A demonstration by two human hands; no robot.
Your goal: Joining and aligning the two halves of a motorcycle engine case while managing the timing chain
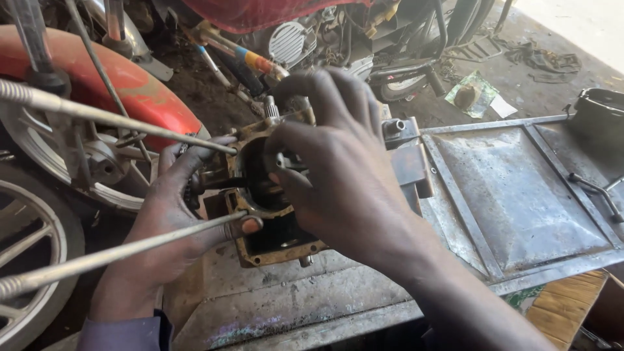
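Resting on the scuffed metal counter [520,195], a grimy yellowed engine casing [276,250] is steadied between 2 bare hands. The left hand [162,240] is clamped around the casing's 9 o'clock side, thumb pressed on the rim, apparently so the part cannot slide while it is worked. The right hand [338,175] is arched over the top, its fingers [305,88] curled down into the open bore; whether a small part is pinched there cannot be told, since the palm hides the tips. The casing sits at the counter's 9 o'clock edge, close to the drop. 2 bare steel rods [117,253] cross in front of the left wrist, narrowing room on that side. A red motorcycle fender [130,84] and spoked wheel [39,240] crowd 10 o'clock. Open sheet metal lies toward 3 o'clock, bounded by raised ribs and a dark container [601,110] at 2 o'clock.
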